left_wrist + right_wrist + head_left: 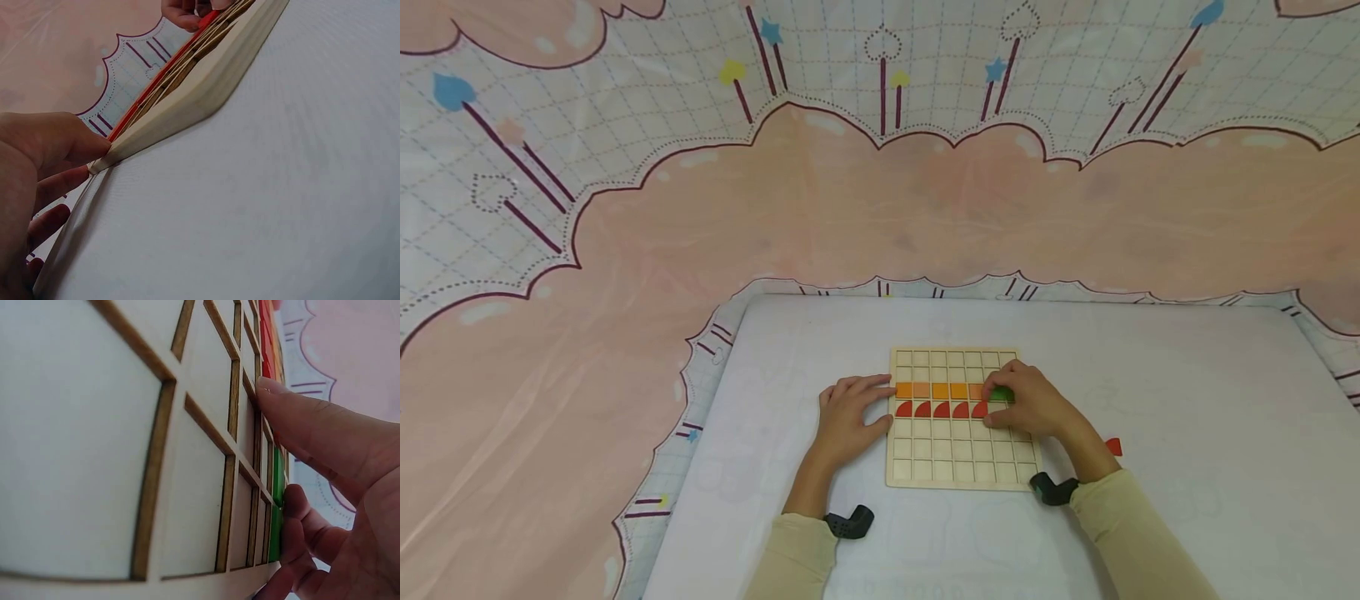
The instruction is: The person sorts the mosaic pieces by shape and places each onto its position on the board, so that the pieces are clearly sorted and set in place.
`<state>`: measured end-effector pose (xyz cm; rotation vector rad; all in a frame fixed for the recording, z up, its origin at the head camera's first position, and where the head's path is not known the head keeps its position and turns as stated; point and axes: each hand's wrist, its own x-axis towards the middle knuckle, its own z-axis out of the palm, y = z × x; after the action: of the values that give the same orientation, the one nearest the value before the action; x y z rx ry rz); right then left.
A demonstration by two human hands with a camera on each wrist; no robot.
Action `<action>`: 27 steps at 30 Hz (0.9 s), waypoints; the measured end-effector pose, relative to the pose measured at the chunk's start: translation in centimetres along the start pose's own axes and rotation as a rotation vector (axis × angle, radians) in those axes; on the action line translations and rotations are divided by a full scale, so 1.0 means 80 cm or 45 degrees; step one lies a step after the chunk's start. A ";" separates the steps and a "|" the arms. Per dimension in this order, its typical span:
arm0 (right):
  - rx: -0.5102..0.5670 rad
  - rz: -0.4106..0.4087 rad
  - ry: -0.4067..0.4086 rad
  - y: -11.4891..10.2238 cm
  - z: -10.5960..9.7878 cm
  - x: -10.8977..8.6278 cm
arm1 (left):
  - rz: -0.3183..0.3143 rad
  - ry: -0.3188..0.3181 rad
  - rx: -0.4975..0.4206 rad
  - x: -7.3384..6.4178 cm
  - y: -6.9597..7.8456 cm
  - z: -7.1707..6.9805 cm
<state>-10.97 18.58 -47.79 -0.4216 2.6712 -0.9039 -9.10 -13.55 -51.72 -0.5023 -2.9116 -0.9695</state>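
Observation:
A wooden grid board [955,472] lies flat on the white table, with a row of orange squares [940,391] above a row of red quarter-circle pieces [942,410]. Green pieces [1002,394] sit at the right end of the orange row, partly under the fingers. My left hand [852,419] touches the board's left edge, its thumb and fingers spread apart. Over the right part of the board is my right hand [1028,402]. Its thumb [300,409] rests by the last red piece, while its other fingers bend loosely near the green pieces [275,512].
A loose red piece [1114,447] lies on the white table [1210,400] beside the right wrist. Black wrist devices [1054,489] stick out from both sleeves near the board's lower corners. A pink patterned cloth [865,217] runs behind and left of the table.

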 end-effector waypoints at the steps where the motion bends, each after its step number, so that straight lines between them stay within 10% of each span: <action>1: -0.004 0.008 -0.002 -0.001 0.000 0.000 | 0.000 -0.001 0.000 0.000 0.000 0.000; 27: 0.067 0.029 0.006 0.000 0.001 0.001 | 0.000 0.001 0.002 0.000 -0.001 0.001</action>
<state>-10.99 18.49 -47.84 -0.3771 2.6448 -0.9670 -9.08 -13.57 -51.79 -0.5020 -2.9114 -0.9672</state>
